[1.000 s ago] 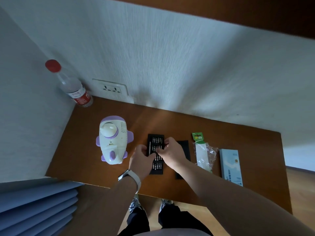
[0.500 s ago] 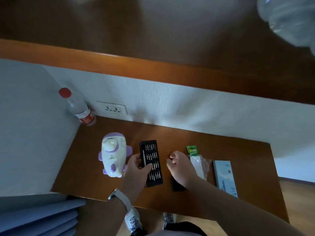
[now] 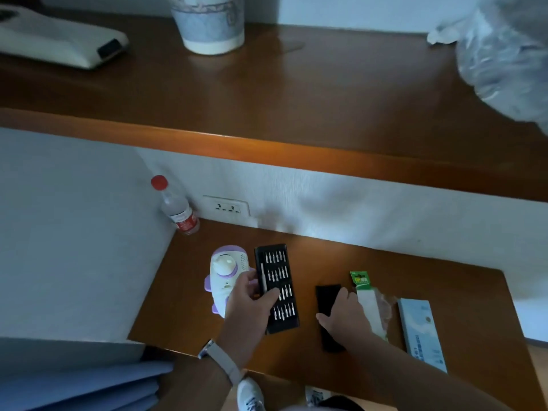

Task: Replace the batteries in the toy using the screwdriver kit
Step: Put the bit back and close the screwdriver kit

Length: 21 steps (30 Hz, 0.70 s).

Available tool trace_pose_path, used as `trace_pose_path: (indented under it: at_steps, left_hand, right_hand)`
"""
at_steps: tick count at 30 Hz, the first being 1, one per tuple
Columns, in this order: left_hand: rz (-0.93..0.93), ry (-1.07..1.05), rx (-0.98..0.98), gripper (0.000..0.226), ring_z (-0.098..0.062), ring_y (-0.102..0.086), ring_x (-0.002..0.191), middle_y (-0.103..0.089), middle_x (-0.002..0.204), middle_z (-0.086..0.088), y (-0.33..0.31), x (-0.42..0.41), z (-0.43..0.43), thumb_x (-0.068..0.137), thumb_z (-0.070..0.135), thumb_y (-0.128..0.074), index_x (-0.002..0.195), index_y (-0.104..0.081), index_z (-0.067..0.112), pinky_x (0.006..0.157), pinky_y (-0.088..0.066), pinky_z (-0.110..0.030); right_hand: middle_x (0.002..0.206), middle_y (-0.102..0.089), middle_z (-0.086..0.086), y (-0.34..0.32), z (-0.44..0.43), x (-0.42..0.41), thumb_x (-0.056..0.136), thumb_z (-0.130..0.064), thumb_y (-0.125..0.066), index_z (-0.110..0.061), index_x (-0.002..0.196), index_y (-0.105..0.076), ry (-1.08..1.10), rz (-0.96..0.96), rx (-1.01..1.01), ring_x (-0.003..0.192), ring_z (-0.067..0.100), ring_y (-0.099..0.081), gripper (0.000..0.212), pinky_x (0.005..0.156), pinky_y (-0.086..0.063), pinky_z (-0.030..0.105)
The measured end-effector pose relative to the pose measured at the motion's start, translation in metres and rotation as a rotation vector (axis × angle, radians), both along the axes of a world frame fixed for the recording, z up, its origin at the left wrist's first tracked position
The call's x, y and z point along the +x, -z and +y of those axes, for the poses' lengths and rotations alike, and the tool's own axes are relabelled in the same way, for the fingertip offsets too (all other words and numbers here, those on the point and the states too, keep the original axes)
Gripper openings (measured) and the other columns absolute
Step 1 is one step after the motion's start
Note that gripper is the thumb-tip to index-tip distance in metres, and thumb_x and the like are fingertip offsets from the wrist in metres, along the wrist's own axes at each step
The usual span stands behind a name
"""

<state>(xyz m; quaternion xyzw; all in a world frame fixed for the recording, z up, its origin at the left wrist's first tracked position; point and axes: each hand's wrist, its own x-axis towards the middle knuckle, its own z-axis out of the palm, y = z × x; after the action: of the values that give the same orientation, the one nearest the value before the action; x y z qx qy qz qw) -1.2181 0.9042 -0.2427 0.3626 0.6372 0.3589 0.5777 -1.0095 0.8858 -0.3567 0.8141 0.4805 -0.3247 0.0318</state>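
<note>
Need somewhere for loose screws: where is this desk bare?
Bare desk lies behind the black lid and battery pack up to the wall, and between water bottle and toy. Crowded: the row from toy through bit tray to blue box.

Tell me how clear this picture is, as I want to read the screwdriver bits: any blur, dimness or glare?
Head view: dim, with a brighter patch on the desk behind the bit tray; a warm sheen on the shelf edge; the plastic bag at top right is smeared by blur; the bits show only as pale strokes.
</note>
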Motion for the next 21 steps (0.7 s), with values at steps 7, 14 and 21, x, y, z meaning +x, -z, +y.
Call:
trace_pose_path:
  at_steps: [7,14,21]
  left_hand:
    - [0.000,-0.004,-0.026,0.031,-0.010,-0.075,0.070,-0.076,0.082,0.014,-0.007,-0.011,-0.003,0.086,0.008,-0.073,0.103,-0.058,0.030,0.049,-0.055,-0.020]
    - [-0.045,-0.023,-0.030,0.031,-0.017,-0.076,0.073,-0.077,0.088,0.003,-0.016,-0.015,-0.004,0.086,0.008,-0.072,0.103,-0.059,0.030,0.051,-0.058,-0.027]
    - [-0.036,0.021,-0.008,0.030,-0.013,-0.075,0.073,-0.075,0.094,-0.001,-0.025,-0.008,-0.004,0.087,0.009,-0.072,0.107,-0.058,0.026,0.049,-0.055,-0.021]
  right_hand:
    - [0.133,-0.052,0.009,-0.009,0.002,-0.008,0.086,-0.046,-0.070,-0.013,0.145,-0.022,0.070,0.069,-0.032,0.114,0.029,-0.060,0.083,0.083,-0.052,0.039]
    - [0.104,-0.066,0.003,-0.016,-0.007,-0.010,0.099,-0.018,-0.056,-0.014,0.126,-0.058,0.302,0.541,0.062,0.094,0.021,-0.063,0.027,0.082,-0.057,0.038]
    - [0.102,-0.071,0.006,-0.050,-0.012,-0.014,0.099,-0.014,-0.047,-0.033,0.108,-0.060,0.448,0.850,0.042,0.096,0.025,-0.065,0.025,0.074,-0.050,0.035]
